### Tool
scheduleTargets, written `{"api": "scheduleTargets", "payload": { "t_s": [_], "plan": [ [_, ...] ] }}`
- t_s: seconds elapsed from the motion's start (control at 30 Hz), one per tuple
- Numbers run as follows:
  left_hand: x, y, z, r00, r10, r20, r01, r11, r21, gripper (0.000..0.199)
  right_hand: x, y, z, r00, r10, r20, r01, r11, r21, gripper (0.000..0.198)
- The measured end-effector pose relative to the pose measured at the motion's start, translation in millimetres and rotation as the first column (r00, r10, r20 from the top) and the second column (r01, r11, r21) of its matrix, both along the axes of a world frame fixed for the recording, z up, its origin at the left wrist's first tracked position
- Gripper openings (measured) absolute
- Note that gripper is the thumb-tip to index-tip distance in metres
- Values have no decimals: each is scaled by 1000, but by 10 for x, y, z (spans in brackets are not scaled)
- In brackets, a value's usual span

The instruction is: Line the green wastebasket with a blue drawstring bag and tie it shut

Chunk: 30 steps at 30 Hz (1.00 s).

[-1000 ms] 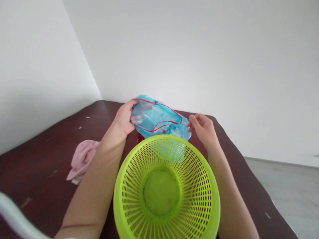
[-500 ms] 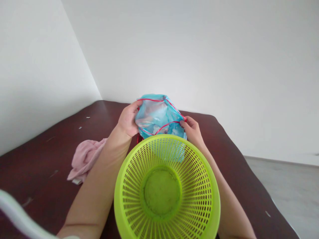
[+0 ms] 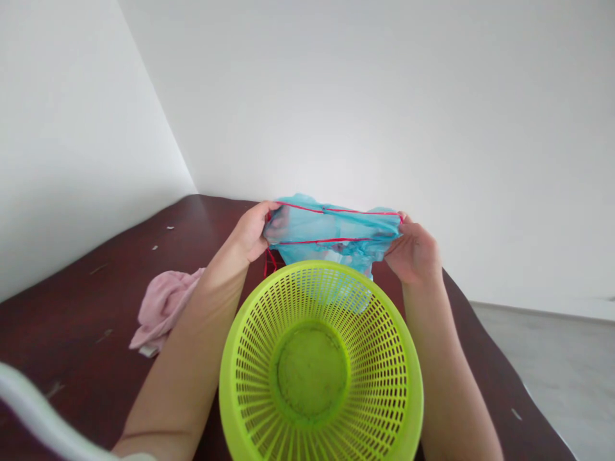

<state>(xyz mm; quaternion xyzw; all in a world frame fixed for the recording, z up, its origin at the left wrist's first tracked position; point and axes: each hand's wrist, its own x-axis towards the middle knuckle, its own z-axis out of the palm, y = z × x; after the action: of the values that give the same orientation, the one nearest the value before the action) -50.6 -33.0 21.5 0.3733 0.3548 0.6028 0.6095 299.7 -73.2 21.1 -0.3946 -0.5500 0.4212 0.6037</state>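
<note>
A translucent blue drawstring trash bag [image 3: 307,224] with red cords stretches between my two hands, its mouth pulled wide and flat. My left hand [image 3: 254,229] grips the bag's left edge, some fingers showing through the plastic from inside. At the opposite edge, my right hand [image 3: 414,250] pinches the rim by the red cord. Some crumpled contents seem to show inside the bag, but I cannot make them out. Nearer to me stands a lime-green slotted plastic basket [image 3: 312,371], with nothing inside it; its rim hides the lower part of the bag.
A crumpled pink cloth [image 3: 166,307] lies left of my left forearm on the dark red-brown tabletop [image 3: 86,320]. White walls [image 3: 336,96] rise behind and to the left. A blurred pale curved object [image 3: 38,416] crosses the lower left corner.
My right hand has moved to the right with the bag's rim, so the rounded mouth is now stretched long and narrow. The left hand, basket and cloth have hardly moved.
</note>
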Motion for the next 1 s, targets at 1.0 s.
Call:
{"api": "scheduleTargets", "payload": {
  "t_s": [1.0],
  "plan": [
    [75, -94, 18, 898, 304, -318, -144, 886, 441, 7, 27, -65, -74, 936, -331, 123, 314, 940, 135, 34]
  ]
}}
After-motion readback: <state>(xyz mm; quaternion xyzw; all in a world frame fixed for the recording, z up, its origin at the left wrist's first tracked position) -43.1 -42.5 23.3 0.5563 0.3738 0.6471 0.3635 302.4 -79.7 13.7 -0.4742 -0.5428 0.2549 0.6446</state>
